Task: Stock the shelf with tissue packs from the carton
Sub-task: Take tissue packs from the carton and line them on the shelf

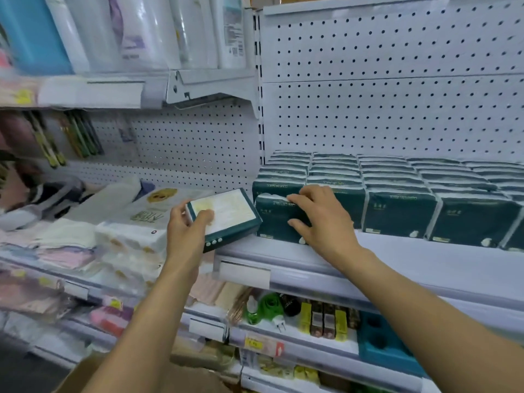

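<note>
The goods (42, 245) on the left shelves are blurred past telling; the row of packs (482, 217) runs off the right edge; the carton (85, 375) is cut by the bottom edge; pack lettering too small.

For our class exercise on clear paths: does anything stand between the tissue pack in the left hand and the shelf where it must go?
Partly. The right hand grips the front-left pack on the shelf, directly beside the held pack in the left hand. The shelf's bare front strip looks unobstructed.
</note>
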